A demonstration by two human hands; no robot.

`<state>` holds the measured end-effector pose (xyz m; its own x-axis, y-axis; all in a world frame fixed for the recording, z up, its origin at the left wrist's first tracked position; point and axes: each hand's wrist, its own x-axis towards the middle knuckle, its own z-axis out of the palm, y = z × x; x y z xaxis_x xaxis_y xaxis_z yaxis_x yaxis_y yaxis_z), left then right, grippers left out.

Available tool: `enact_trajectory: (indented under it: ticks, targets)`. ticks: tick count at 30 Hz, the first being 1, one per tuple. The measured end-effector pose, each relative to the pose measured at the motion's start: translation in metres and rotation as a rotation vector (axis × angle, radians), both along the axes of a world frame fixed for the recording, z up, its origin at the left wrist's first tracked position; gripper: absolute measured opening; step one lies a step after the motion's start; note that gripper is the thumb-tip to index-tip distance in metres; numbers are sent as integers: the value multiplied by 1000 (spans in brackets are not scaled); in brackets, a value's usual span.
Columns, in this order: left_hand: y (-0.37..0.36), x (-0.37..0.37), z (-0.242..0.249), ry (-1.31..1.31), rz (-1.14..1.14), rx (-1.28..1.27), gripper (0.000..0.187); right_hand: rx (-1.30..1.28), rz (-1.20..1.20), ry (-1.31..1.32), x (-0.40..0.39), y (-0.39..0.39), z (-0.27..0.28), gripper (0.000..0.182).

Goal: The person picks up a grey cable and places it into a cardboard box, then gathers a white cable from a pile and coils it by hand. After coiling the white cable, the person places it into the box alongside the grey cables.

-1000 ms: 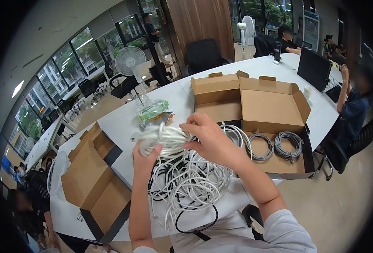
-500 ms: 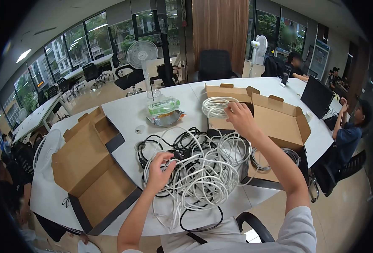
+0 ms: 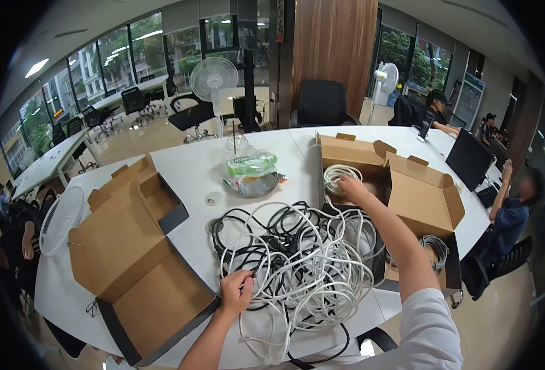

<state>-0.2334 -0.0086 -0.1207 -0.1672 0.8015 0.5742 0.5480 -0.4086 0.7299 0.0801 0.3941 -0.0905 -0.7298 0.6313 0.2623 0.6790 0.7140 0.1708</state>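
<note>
My right hand (image 3: 350,190) is closed on a coiled white cable (image 3: 340,175), which sits in the small compartment of the open cardboard box on the right (image 3: 361,155). A strand of white cable trails from the coil toward the pile. At the left edge of the heap, the fingers of my left hand (image 3: 235,292) are closed on a black cable (image 3: 257,266). The big tangle of white cables (image 3: 328,290) lies on the table in front of me, mixed with black cords and plugs (image 3: 278,242).
Another open cardboard box (image 3: 155,296) stands at the left. Grey coiled cable (image 3: 435,251) lies in the right box's larger part. Behind the heap are a green-and-silver packet (image 3: 253,175) and a clear cup (image 3: 237,144). A monitor (image 3: 470,158) and seated people are at the right.
My right hand has lowered the white coil into the box's small compartment. My left hand has moved down toward me and closed on a black cable. The view has shifted slightly.
</note>
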Motion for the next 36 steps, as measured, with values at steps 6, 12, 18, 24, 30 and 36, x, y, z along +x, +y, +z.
enact_trajectory:
  ticks: [6, 12, 18, 24, 30, 36]
  targets:
    - [0, -2, -4, -7, -2, -57, 19, 4, 157, -36, -4, -5, 15, 28]
    - [0, -1, -2, -20, 0, -69, 19, -238, 79, 43, 12, 2, 18, 41]
    - [-1, 0, -5, -32, 6, -80, 20, -75, -59, 346, 11, -18, 44, 63]
    - [-2, 1, -8, -6, 0, -91, 26, -311, -504, 172, -4, 0, 27, 119]
    - [-1, 1, -2, 6, -15, -104, 23, -518, -619, 12, -22, 16, 6, 121]
    - [4, -2, -6, 74, -22, -110, 36, -483, -574, -139, -32, 26, -1, 116]
